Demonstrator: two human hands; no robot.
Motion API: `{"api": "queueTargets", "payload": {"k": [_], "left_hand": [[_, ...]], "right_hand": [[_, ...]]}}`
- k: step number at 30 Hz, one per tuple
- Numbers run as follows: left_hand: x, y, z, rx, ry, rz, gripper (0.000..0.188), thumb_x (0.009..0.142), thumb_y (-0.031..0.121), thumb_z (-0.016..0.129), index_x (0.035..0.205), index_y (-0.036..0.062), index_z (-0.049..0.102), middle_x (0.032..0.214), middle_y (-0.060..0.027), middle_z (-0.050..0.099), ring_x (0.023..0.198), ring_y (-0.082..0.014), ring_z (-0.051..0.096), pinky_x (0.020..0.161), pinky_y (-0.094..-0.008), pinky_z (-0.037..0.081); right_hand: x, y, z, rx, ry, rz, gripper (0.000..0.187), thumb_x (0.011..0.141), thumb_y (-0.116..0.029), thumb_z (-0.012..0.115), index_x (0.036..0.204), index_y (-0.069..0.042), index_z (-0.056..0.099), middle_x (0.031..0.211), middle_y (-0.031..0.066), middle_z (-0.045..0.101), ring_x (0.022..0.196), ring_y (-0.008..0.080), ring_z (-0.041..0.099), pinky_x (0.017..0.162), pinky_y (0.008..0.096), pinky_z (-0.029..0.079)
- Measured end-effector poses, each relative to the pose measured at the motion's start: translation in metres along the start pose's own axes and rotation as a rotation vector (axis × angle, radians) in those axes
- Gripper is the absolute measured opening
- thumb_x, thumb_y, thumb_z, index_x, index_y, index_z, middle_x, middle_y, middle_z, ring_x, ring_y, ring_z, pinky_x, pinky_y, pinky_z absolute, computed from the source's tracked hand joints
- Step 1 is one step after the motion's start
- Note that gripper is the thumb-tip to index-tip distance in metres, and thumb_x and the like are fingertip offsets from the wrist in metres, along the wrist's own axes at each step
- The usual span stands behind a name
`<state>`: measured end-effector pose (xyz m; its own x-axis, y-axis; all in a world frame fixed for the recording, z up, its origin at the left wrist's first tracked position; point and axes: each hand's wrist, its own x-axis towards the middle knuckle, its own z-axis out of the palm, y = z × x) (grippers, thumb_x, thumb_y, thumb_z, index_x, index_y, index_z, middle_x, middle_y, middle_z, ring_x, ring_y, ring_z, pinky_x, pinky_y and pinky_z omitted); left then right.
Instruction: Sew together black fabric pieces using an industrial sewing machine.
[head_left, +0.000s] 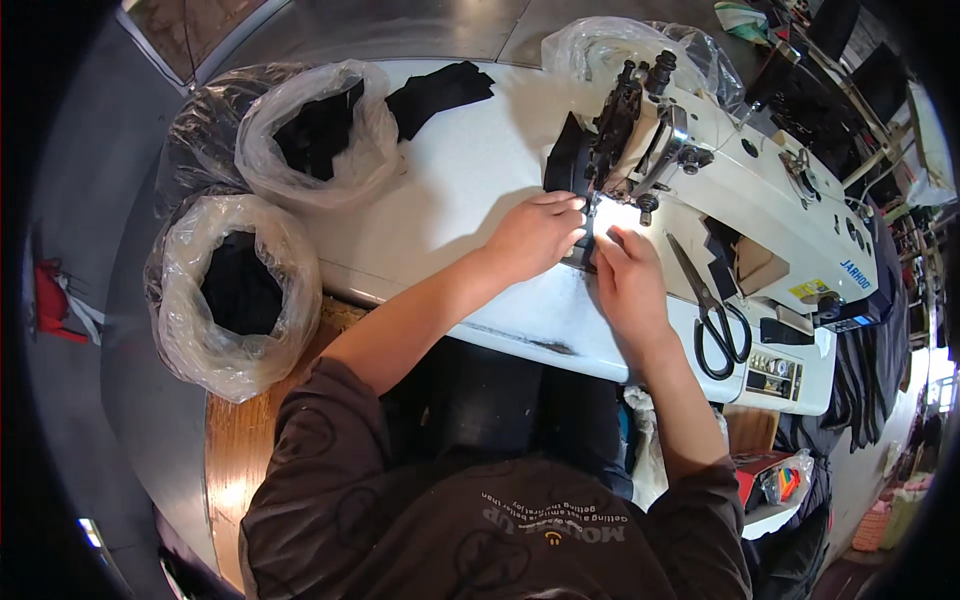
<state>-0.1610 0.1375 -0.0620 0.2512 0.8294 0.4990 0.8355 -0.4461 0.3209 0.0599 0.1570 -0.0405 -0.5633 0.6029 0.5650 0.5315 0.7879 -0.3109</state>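
A strip of black fabric (566,160) runs under the needle area of a white sewing machine (740,130), whose lamp lights the spot brightly. My left hand (535,235) lies on the left of the strip, its fingers closed together on the fabric beside the presser foot. On the near right side, my right hand (628,272) pinches the edge of the same fabric with bent fingers. The glare and my fingers hide the exact stitching point. Black-handled scissors (712,310) rest on the table right of my right hand, blades pointing away.
Two clear plastic bags with black fabric pieces, one farther (370,180) and one nearer (170,330), stand at the left. A black fabric piece (440,95) lies beside the far one. Another plastic bag (590,45) sits behind the machine. The table's front edge (540,345) is chipped.
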Motion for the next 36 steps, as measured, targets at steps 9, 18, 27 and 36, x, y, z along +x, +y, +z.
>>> {"api": "queueTargets", "payload": {"k": [9, 18, 27, 36], "left_hand": [[0.008, -0.051, -0.023, 0.132, -0.005, -0.053, 0.037, 0.100, 0.031, 0.072, 0.128, 0.0088, 0.076, 0.147, -0.0138, 0.066, 0.147, -0.0321, 0.052, 0.124, -0.0457, 0.040], [-0.020, -0.041, -0.040, 0.357, 0.022, 0.048, 0.018, 0.088, 0.011, 0.066, 0.103, 0.0108, 0.075, 0.107, -0.0067, 0.069, 0.110, -0.0279, 0.068, 0.093, -0.0410, 0.057], [-0.021, -0.046, -0.031, 0.203, 0.219, -0.067, 0.018, 0.089, 0.010, 0.066, 0.102, 0.0108, 0.078, 0.105, -0.0051, 0.071, 0.108, -0.0274, 0.069, 0.097, -0.0417, 0.055], [-0.005, -0.068, -0.066, 0.221, 0.265, -0.333, 0.025, 0.096, 0.006, 0.063, 0.118, 0.0105, 0.072, 0.105, -0.0128, 0.073, 0.099, -0.0362, 0.072, 0.089, -0.0487, 0.057]], "right_hand": [[-0.110, 0.061, -0.144, -0.468, -0.419, 0.408, 0.054, 0.087, 0.003, 0.063, 0.140, 0.008, 0.061, 0.128, 0.0334, 0.068, 0.111, 0.0515, 0.068, 0.098, 0.0542, 0.056], [-0.061, 0.000, -0.150, 0.597, -0.506, 0.806, 0.050, 0.099, -0.024, 0.079, 0.137, 0.004, 0.065, 0.086, 0.0060, 0.068, 0.075, 0.0154, 0.067, 0.071, 0.0321, 0.056], [0.008, -0.044, -0.038, 1.132, -0.644, 1.033, 0.079, 0.102, -0.082, 0.051, 0.102, -0.004, 0.065, 0.073, 0.0041, 0.060, 0.053, 0.0165, 0.055, 0.050, 0.0298, 0.042], [-0.010, -0.031, -0.059, 1.038, -0.637, 0.885, 0.052, 0.106, -0.050, 0.071, 0.105, 0.002, 0.069, 0.072, 0.0023, 0.061, 0.056, 0.0114, 0.053, 0.053, 0.0297, 0.040]]}}
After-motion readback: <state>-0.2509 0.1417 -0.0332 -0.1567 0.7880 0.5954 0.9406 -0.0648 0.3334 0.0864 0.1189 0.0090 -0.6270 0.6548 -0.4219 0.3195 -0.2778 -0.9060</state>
